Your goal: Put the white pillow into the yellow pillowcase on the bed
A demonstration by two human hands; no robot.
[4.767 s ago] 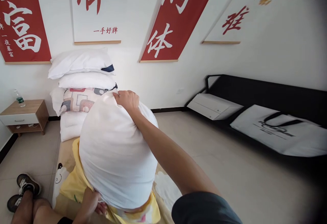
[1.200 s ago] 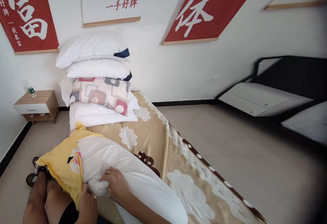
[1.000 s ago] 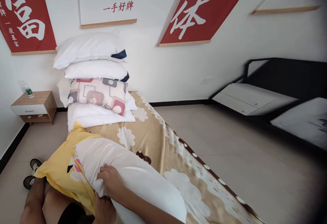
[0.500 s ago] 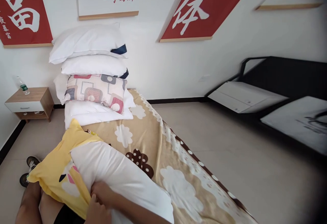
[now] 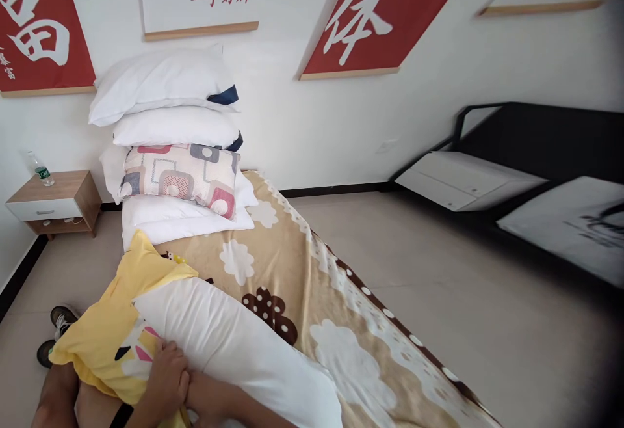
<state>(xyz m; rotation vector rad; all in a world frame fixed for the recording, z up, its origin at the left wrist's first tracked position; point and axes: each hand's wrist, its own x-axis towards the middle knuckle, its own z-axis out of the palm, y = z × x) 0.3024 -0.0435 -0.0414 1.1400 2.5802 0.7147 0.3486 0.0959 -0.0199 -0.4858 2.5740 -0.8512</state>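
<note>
A long white pillow [image 5: 234,350] lies across the near end of the bed, its left end inside a yellow cartoon-print pillowcase [image 5: 110,330]. My left hand [image 5: 168,376] is curled over the pillowcase's open edge where it meets the pillow. My right forearm comes in from the bottom. My right hand [image 5: 194,386] is tucked behind the left hand at the pillowcase mouth, and its fingers are hidden. Both hands sit at the near left end of the pillow, above my bare knees.
The bed carries a tan blanket [image 5: 302,272] with white and brown shapes. A stack of pillows [image 5: 175,135] stands at its head. A wooden nightstand [image 5: 49,203] with a bottle [image 5: 38,168] is at left. A black bench [image 5: 550,148] with a white box [image 5: 468,181] is at right.
The pillow, held upright at first, now lies on the bed. My right hand slid from on top of it to the pillowcase mouth. The yellow case has moved further over the pillow's end.
</note>
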